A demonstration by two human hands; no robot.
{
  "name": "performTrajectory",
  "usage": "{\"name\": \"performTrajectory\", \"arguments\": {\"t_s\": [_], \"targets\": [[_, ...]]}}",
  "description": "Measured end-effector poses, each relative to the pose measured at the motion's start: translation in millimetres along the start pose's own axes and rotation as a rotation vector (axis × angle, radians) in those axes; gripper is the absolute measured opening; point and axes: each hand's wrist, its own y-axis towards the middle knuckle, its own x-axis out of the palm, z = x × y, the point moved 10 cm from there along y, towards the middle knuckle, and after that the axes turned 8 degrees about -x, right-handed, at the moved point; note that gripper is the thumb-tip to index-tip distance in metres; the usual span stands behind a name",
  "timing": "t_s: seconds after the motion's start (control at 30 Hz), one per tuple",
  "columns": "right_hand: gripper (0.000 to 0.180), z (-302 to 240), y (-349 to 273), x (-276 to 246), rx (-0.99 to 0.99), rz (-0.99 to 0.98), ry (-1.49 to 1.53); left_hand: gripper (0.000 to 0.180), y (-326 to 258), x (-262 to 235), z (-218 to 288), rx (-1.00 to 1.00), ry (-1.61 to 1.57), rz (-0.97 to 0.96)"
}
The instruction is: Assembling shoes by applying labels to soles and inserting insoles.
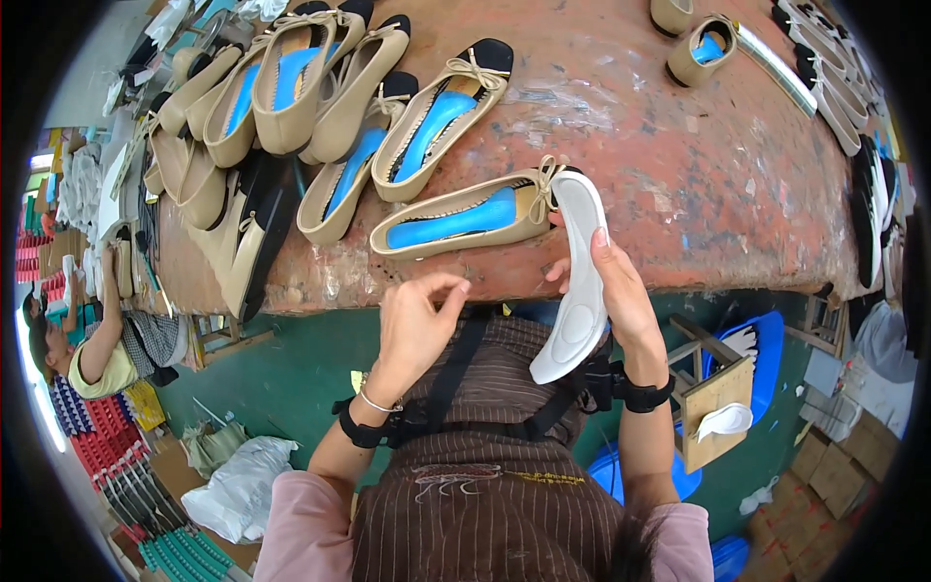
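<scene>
Upright in my right hand is a white shoe insole, with my thumb on its near side and fingertips showing beyond its left edge. Its top end overlaps the black toe of a beige ballet flat lying sideways at the table's near edge. That shoe has a thin bow and a blue strip inside. Just below the shoe, my left hand is closed, thumb and forefinger tips together; whatever they might hold cannot be made out.
Several more beige flats with black toes crowd the worn red table at far left. Others line its right edge, near a pale bar. A wooden stool carries another white piece. Another person sits at left.
</scene>
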Motion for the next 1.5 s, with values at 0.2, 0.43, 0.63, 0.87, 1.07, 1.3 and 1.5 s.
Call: {"name": "performTrajectory", "arguments": {"t_s": [0.2,0.43,0.63,0.87,1.07,1.3,1.5], "targets": [[0.054,-30,-7,-20,-0.024,0.153,-0.253,0.025,-25,17,-32,0.116,0.6,-0.339],[0.05,-95,-11,-41,-0.276,0.282,-0.535,0.022,8,-95,19,0.204,0.082,0.545],[0.049,-123,1,-8,-0.466,0.225,-0.972,0.022,15,-21,23,0.362,0.146,0.435],[0.044,-108,22,35,-0.458,-0.064,-1.342,0.015,22,-12,20,0.353,0.129,0.406],[0.035,-105,34,45,-0.551,-0.069,-1.31,0.031,26,-11,17,0.274,0.264,0.348],[0.032,-117,41,37,-0.564,0.053,-1.337,0.037,30,-6,16,0.272,0.268,0.283],[0.036,-107,36,23,-0.416,0.162,-1.197,0.03,25,7,27,0.225,0.302,0.186]]}}
